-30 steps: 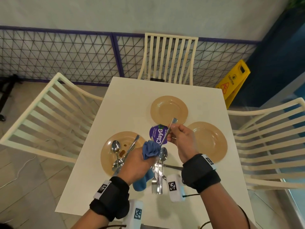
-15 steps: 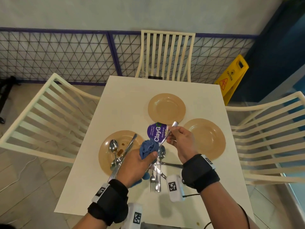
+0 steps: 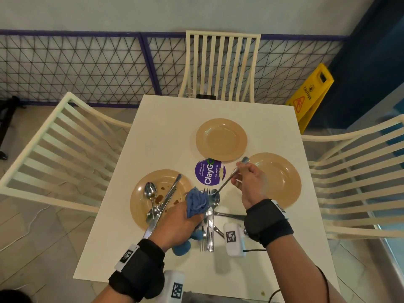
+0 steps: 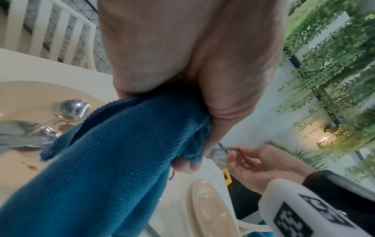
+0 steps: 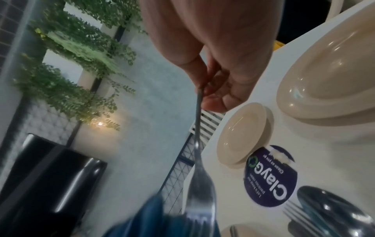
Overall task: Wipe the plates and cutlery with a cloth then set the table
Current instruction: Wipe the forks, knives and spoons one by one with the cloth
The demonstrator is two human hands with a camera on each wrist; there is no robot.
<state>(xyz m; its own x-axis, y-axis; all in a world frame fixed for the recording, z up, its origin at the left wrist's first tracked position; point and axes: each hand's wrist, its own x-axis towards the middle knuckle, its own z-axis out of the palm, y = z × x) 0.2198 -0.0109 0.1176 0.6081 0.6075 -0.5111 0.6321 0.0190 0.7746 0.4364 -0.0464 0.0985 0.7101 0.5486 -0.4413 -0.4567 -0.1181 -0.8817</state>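
Observation:
My left hand (image 3: pixel 185 217) grips a bunched blue cloth (image 3: pixel 196 203) (image 4: pixel 113 160) above the table's near middle. My right hand (image 3: pixel 240 174) pinches the handle of a fork (image 3: pixel 227 181) (image 5: pixel 199 176), whose tines point down-left, right beside the cloth. A dirty tan plate (image 3: pixel 140 206) at the left holds two spoons (image 3: pixel 150 191) and a knife (image 3: pixel 168 197). Two bare tan plates lie at the far middle (image 3: pixel 221 139) and at the right (image 3: pixel 284 178). A pile of cutlery (image 3: pixel 209 228) lies on the table under my hands.
A round purple sticker (image 3: pixel 209 174) marks the middle of the white table (image 3: pixel 166 127). Cream slatted chairs stand at the left (image 3: pixel 54 149), far side (image 3: pixel 220 62) and right (image 3: pixel 354 171). A yellow caution sign (image 3: pixel 310 95) stands on the floor at the back right.
The fork has slid out of the cloth toward the right, so more of its length shows. My left hand with the cloth has sunk slightly toward the cutlery pile.

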